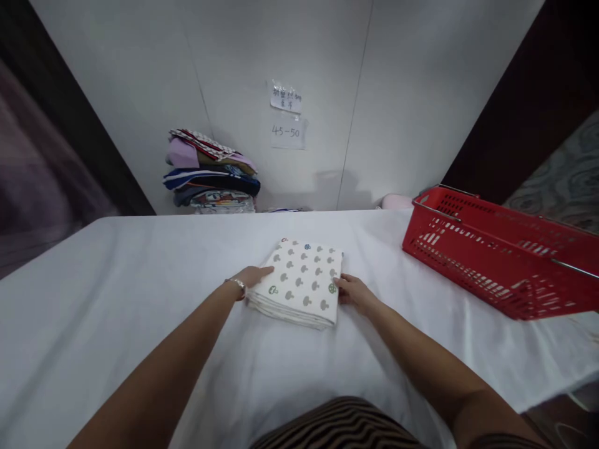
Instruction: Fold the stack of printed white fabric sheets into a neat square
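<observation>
Cloth: white folded fabric bundle printed with small mushroom-like motifs (303, 280), flat on the white-covered worktop (154, 293), near its middle.
Left grip: my left hand (255, 275) clamped on the cloth's left edge, thumb on top.
Right grip: my right hand (353, 292) clamped on the cloth's right edge.
Basket: red perforated plastic basket with metal handles (486, 255), right side of the worktop.
Garment stack: multicoloured folded textiles (213, 174), far left, against the pale wall (412, 93).
</observation>
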`<state>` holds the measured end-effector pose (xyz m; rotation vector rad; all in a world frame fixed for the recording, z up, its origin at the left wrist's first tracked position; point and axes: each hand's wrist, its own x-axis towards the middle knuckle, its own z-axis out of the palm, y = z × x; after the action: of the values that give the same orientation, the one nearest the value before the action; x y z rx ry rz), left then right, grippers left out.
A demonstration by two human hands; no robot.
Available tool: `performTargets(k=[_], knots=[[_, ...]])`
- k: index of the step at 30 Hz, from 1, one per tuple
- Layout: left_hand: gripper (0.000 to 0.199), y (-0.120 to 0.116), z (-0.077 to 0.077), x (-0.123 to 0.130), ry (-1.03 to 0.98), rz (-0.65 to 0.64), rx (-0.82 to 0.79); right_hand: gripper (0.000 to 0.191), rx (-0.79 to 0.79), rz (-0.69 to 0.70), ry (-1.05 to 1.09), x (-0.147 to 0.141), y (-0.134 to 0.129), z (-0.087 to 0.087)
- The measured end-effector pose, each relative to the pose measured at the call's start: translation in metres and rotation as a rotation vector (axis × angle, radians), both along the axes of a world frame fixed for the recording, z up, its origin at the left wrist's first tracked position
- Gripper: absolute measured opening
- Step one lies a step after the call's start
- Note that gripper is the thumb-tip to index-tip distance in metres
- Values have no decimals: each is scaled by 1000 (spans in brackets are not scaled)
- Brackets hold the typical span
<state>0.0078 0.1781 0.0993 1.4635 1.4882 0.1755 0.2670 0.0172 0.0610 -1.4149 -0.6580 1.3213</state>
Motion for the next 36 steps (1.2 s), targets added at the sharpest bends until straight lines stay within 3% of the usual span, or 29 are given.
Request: performTargets(k=[5,8,11,14,17,20,22,25,27,30,36], knots=[[62,-46,-3,-52,-5,-6,30,39,23,124,-43,0,5,-6],[64,-71,-9,-73,36,27,46,40,16,42,-202,3,20,-10],[63,-82,-12,-80,99,-6,113,41,35,-12,-382,7,47,-13],[65,-86,-7,-75,279,-27,242,49,59,-4,-516,10,74,-17],[66,-90,1,-61,468,-83,508,53,140,34,-632,11,93,-19],[61,-96,4,-37,476,-302,862,50,197,93,-617,11,101,-18],[60,-101,-1,-19,419,-499,979,47,204,141,-554,11,103,-15],[63,-105,-17,-2,354,-749,967,48,169,154,-515,11,108,-13],[64,-106,-27,1,341,-823,943,49,154,142,-548,12,113,-15],[63,-106,-36,-3,347,-840,949,44,160,148,-619,14,122,-21],[62,-108,-35,-4,347,-840,962,27,203,168,-815,26,126,-24]])
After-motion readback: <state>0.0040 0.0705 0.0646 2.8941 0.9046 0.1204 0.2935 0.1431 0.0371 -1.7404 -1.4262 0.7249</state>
